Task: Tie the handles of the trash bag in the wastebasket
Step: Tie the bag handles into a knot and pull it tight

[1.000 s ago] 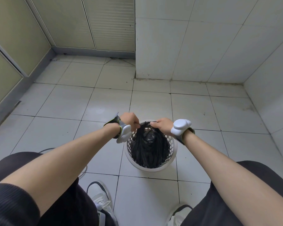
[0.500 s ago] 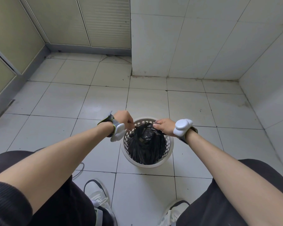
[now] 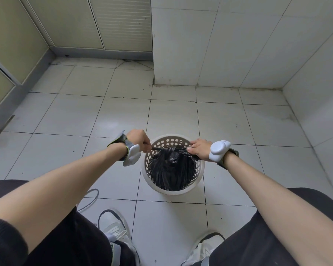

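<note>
Head view, lower centre: black crinkled plastic trash bag (image 3: pixel 172 169) sits inside white perforated round wastebasket (image 3: pixel 198 175), its handles stretched left-right (long axis horizontal) between fisted left hand (image 3: pixel 137 140) and right hand (image 3: pixel 199 149), both equally near.

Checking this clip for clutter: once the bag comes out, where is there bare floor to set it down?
Bare floor tiles lie between the wastebasket and the tiled wall, also right of it. Nearer the person it is crowded: shoes and a cable at lower left. Both hands, left hand and right hand, pull the bag handles.
</note>
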